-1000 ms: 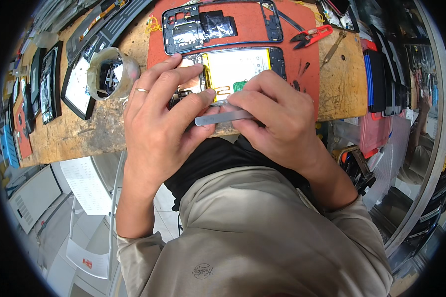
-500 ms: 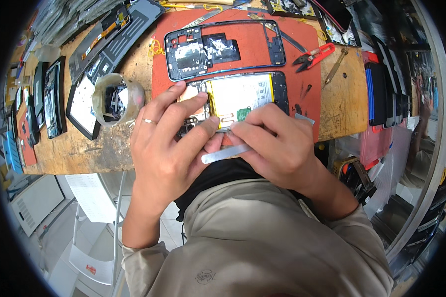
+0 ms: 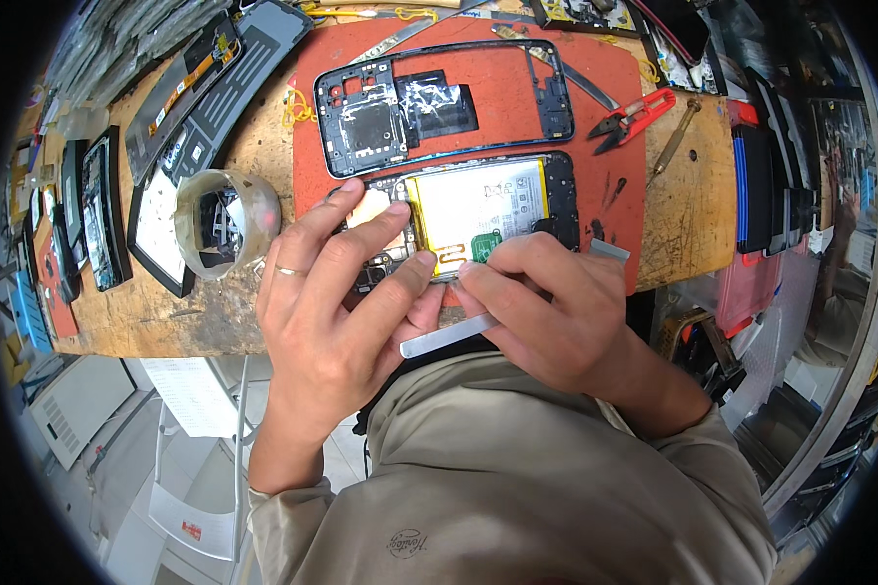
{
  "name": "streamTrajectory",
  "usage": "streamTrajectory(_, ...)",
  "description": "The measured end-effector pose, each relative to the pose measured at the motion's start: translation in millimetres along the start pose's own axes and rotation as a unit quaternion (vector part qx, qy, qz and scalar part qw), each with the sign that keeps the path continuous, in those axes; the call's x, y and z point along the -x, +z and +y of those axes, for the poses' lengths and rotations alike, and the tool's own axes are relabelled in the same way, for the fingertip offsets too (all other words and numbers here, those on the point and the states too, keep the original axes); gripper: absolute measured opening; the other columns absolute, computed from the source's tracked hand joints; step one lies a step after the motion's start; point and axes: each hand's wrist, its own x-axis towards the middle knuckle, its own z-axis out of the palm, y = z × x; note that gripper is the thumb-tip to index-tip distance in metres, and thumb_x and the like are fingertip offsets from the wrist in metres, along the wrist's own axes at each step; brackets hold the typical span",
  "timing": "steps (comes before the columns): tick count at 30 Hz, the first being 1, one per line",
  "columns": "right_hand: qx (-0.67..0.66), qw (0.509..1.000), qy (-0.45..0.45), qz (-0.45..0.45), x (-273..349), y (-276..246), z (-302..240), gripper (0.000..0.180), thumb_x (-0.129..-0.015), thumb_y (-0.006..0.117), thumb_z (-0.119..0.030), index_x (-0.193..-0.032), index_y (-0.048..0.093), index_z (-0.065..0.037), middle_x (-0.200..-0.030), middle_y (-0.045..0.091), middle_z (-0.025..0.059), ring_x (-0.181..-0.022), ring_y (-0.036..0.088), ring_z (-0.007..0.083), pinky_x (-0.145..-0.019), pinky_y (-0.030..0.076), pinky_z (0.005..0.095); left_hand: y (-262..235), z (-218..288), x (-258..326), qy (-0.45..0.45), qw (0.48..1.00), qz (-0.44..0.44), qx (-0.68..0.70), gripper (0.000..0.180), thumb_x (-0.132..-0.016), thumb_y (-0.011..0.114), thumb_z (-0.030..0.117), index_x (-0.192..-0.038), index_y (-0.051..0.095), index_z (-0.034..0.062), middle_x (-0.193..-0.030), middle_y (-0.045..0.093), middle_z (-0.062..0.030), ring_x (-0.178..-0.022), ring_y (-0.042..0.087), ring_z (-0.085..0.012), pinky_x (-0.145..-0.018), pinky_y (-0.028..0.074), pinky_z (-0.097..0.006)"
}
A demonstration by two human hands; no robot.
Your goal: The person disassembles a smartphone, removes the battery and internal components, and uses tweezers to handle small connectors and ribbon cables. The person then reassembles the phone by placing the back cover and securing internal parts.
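An opened phone (image 3: 562, 195) lies on a red mat, its white battery (image 3: 463, 200) with yellow edges and a green label showing. My left hand (image 3: 327, 302), with a ring on one finger, grips the phone's left end. Its fingers rest over the exposed board (image 3: 376, 207), and its thumb lies by the near edge of the battery. With fingers bent, my right hand (image 3: 561, 312) holds a flat metal pry tool (image 3: 444, 337). The rounded end sticks out toward my left hand. My right thumb presses at the phone's near edge, hiding what is under it.
Beyond the phone lies a detached mid-frame (image 3: 439, 161) on the red mat (image 3: 605, 229). Red-handled cutters (image 3: 644, 112) and a brass-coloured screwdriver (image 3: 675, 141) are to the right. A round tub (image 3: 190, 224) of small parts stands left, near several phone panels (image 3: 107, 205).
The whole view has shifted slightly, so the table things sit a little lower. Both hands keep nearly the same grip on the phone and pry tool.
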Motion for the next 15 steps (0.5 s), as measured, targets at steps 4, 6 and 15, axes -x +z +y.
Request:
streamTrajectory(4,-0.006,1.000,-0.001,0.010,-0.4,1.9,0.1,0.040,-0.071,0.091,-0.004,-0.108,0.078,-0.004,-0.091,0.065,0.0034,-0.064,0.065,0.0143,-0.050,0.046,0.0288,0.6,-0.2,0.4,0.002,1.000,0.005,-0.003,0.031,-0.072,0.094,0.023,-0.096,0.083,0.0087,-0.120,0.078,-0.0127,-0.123,0.070,-0.0438,-0.097,0.058,-0.050)
streamTrajectory(6,0.001,1.000,-0.001,0.010,-0.8,1.8,-1.4,0.039,-0.071,0.091,-0.003,-0.108,0.078,-0.003,-0.091,0.065,0.0039,-0.064,0.064,0.0145,-0.050,0.047,0.0291,1.2,-0.2,1.4,0.002,1.000,0.007,-0.002,0.030,-0.072,0.094,0.022,-0.096,0.082,0.0083,-0.120,0.078,-0.0127,-0.123,0.070,-0.0441,-0.097,0.058,-0.050)
streamTrajectory(15,-0.020,1.000,0.017,-0.004,-3.1,-1.4,-3.8,0.037,-0.072,0.090,-0.003,-0.107,0.077,0.000,-0.090,0.065,0.0062,-0.070,0.067,0.0195,-0.053,0.050,0.0321,7.5,-2.7,3.3,0.013,0.999,0.040,-0.014,0.028,-0.077,0.089,0.028,-0.101,0.083,0.0148,-0.122,0.077,-0.0056,-0.124,0.070,-0.0373,-0.092,0.056,-0.048)
